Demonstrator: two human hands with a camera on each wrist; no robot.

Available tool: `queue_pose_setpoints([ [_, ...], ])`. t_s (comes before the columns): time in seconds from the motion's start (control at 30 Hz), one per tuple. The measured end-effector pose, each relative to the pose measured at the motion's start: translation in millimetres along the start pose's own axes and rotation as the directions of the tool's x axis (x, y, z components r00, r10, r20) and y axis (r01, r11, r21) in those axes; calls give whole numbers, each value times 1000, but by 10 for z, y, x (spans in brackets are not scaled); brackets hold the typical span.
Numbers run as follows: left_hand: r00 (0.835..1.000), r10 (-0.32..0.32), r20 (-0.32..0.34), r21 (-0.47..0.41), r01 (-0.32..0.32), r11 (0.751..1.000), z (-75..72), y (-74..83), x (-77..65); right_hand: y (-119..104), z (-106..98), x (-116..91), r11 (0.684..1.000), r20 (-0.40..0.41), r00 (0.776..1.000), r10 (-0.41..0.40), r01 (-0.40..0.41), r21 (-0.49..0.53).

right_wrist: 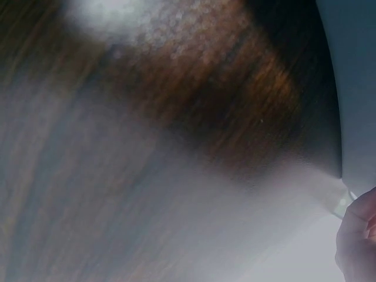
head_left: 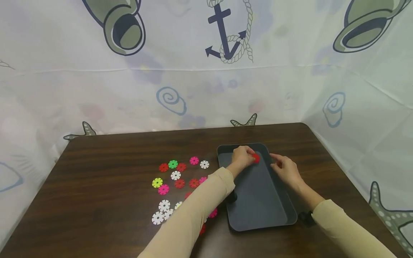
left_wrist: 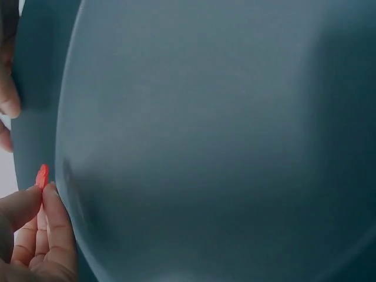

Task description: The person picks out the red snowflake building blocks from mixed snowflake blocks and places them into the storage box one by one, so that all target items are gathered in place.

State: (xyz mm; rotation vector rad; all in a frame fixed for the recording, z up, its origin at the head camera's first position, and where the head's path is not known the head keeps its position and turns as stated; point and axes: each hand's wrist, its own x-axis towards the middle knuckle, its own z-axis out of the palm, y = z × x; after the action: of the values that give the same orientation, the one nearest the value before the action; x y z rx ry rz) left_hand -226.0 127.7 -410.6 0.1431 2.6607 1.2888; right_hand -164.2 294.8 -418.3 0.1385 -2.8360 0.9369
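A red notched plastic disc [head_left: 256, 158] is pinched between the thumb and fingers of my left hand [head_left: 242, 157], over the far part of a dark grey tray [head_left: 258, 200]. In the left wrist view the disc [left_wrist: 42, 175] stands edge-on at the fingertips, near the tray wall [left_wrist: 38, 88]. My right hand [head_left: 287, 172] is at the tray's far right side, its loosely bent fingers right at the rim. Some of its fingers [left_wrist: 8, 97] show at the left edge of the left wrist view. Only part of the right hand [right_wrist: 357, 241] appears in the right wrist view.
Left of the tray, notched discs in several colours lie on the brown wooden table [head_left: 96, 193], among them a green disc [head_left: 172, 164], a yellow disc [head_left: 157, 182] and a white disc [head_left: 164, 205]. My left sleeve [head_left: 193, 211] hides some. A patterned curtain [head_left: 200, 96] hangs behind.
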Motion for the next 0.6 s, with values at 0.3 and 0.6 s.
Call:
queue_pose_setpoints([
  [0.3, 999, 14, -37, 29, -13, 999, 142, -71, 13, -4, 18, -16, 1000, -19, 1000, -12, 12, 3],
  [0.6, 999, 12, -51, 50, -9, 999, 154, -62, 17, -11, 6, -8, 1000, -19, 1000, -5, 5, -2],
])
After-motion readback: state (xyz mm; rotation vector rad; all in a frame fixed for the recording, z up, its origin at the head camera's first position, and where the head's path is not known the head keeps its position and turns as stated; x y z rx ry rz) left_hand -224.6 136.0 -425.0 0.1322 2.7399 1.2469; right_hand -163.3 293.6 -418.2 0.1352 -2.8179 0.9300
